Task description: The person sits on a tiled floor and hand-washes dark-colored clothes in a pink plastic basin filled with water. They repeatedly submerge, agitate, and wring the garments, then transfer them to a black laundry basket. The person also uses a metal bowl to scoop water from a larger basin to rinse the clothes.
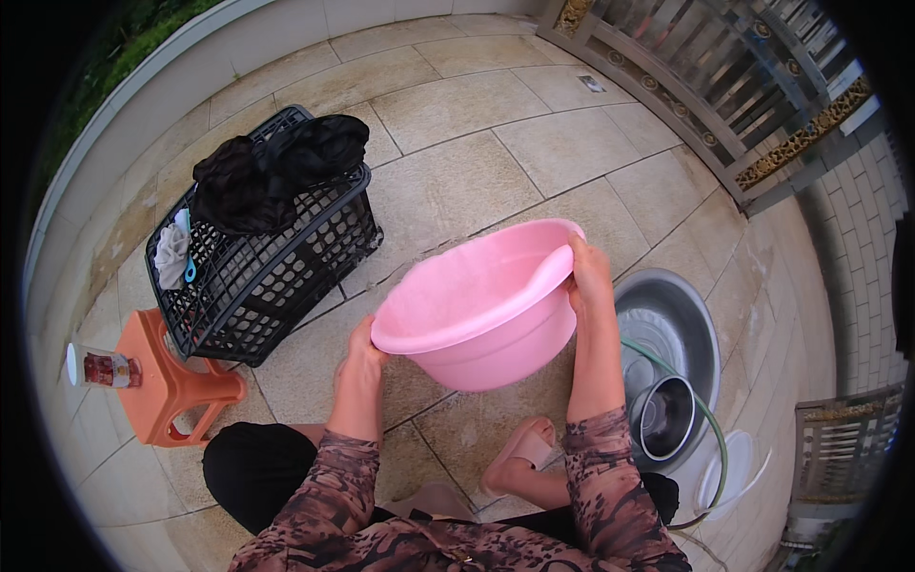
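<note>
A pink plastic basin (493,350) is held up in front of me, tilted, its opening facing away from me. My left hand (364,347) grips its rim at the left end. At the opposite end, higher in the view, my right hand (590,272) is closed on the rim. Thin streaks of water or wet marks seem to show on the tiles beyond the basin, though I cannot tell for sure. To the right of my right forearm lies a large metal basin (697,307) with a smaller metal pot (668,418) in it.
Dark cloth (243,189), a grey rag (171,254) and a blue-handled brush (189,268) lie on a black plastic crate (261,307). An orange stool (154,400) bears a clear jar (107,367). A green hose (718,436) crosses the metal basin beside a white lid (725,472). A metal gate (672,79) stands upper right.
</note>
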Demonstrator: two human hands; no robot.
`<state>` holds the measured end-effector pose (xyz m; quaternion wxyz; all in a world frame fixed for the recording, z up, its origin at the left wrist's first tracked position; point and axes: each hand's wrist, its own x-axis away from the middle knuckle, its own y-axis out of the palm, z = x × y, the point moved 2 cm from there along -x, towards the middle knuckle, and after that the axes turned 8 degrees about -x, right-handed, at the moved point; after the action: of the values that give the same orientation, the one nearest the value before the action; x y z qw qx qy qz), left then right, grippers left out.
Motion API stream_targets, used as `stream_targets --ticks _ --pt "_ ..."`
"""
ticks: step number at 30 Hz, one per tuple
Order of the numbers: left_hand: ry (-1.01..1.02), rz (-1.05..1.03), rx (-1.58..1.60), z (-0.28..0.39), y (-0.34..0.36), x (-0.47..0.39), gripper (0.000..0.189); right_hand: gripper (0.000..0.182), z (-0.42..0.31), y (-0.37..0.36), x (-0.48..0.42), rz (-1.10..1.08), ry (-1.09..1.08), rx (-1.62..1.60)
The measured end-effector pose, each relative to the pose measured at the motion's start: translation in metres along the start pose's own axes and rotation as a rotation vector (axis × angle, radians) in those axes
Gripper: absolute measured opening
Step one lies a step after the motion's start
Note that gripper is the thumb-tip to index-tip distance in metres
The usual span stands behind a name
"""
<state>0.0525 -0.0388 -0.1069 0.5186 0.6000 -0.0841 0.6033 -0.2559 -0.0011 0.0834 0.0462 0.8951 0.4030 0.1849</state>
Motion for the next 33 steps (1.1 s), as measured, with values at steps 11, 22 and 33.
stream_targets --ticks 11,22,33 --pt "-0.584 -0.208 -0.236 -0.081 -0.027 0.006 0.027 0.029 -0.038 0.049 0.028 -0.164 -0.084 0.251" --pt "-0.908 -0.520 -0.173 -0.138 -0.040 0.016 0.026 0.031 -0.019 0.120 0.064 -0.427 -0.128 0.526" --pt "-0.096 -0.190 -0.364 -0.069 -0.013 -0.003 0.043 0.040 -0.061 -0.010 0.044 -0.265 -0.042 0.536"
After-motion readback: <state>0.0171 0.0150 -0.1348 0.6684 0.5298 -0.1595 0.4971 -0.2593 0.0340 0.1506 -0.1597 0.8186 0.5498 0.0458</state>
